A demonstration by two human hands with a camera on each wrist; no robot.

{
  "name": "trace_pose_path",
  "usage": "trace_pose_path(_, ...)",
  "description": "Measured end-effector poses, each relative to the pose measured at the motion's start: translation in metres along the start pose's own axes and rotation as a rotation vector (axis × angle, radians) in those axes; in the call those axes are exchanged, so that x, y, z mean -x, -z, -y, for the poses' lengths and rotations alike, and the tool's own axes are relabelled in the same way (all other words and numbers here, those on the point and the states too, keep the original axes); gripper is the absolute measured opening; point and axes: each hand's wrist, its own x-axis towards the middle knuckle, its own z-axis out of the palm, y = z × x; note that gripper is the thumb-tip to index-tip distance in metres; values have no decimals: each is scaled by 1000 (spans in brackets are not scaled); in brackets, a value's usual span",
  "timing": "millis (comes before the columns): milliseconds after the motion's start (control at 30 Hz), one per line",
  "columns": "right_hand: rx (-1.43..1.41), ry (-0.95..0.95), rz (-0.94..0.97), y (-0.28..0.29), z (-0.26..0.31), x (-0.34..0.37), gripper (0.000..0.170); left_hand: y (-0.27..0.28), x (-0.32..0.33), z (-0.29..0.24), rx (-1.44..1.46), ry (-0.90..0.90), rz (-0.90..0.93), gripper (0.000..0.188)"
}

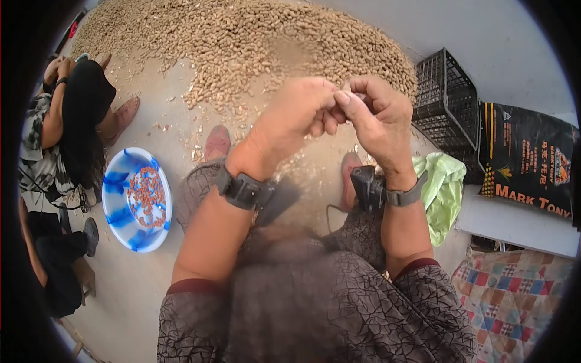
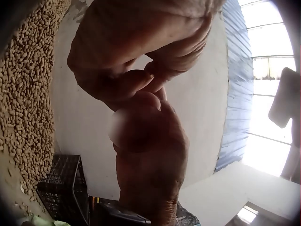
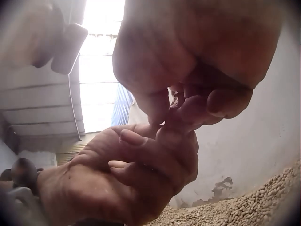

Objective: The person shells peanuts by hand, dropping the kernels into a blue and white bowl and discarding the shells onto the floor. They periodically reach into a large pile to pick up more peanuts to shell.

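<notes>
Left hand (image 1: 293, 115) and right hand (image 1: 384, 121) met at curled fingertips, apparently both clamped on one small piece (image 3: 175, 98), too hidden to identify. Peanuts (image 1: 242, 42) in shells lay heaped at the far side; reddish kernels (image 1: 147, 192) sat in a blue-and-white basin (image 1: 115, 196) at left. Close pinching looked to be under way, and the next move seemed to call for steady fingertips.

Black bag (image 1: 528, 160) lettered "MARK TONY" (image 1: 532, 201), orange Chinese characters (image 1: 545, 162), white triangle sign (image 1: 506, 115)
</notes>
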Motion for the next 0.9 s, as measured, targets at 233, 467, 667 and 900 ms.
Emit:
trace_pose_path(233, 108, 205, 10, 0, 4, 2, 5, 7, 1, -9, -121, 28, 126, 14)
trace_pose_path(467, 191, 336, -5, -3, 3, 4, 4, 9, 2, -8, -119, 39, 156, 12)
trace_pose_path(667, 259, 398, -30, -2, 0, 3, 4, 6, 3, -10, -34, 23, 152, 13)
trace_pose_path(900, 355, 479, -45, -3, 1, 3, 3, 11, 2, -7, -84, 42, 179, 13)
